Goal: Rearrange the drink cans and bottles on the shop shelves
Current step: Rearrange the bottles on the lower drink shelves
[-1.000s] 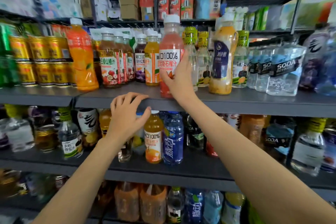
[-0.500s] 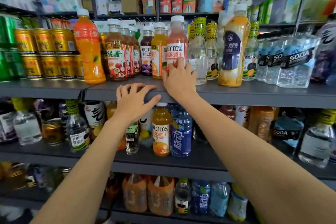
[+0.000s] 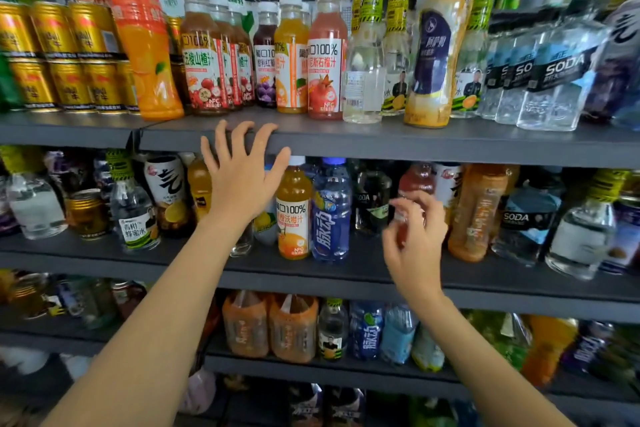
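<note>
— Since half a second earlier, what had moved?
— Right hand point(image 3: 414, 236) had dropped from the pink pomegranate bottle point(image 3: 326, 55), left standing upright on the upper shelf point(image 3: 415, 144), to the middle shelf point(image 3: 346, 270).
— And on the left side?
— Left hand point(image 3: 242, 180) stayed spread, fingertips resting on the upper shelf's front edge.
— The right one's fingers?
— Loosely curled, blurred, holding nothing I could make out.
— Its likely target?
— Probably the reddish bottle point(image 3: 414, 180) just behind those fingers, long axis vertical, cap hidden; right hand much nearer
</note>
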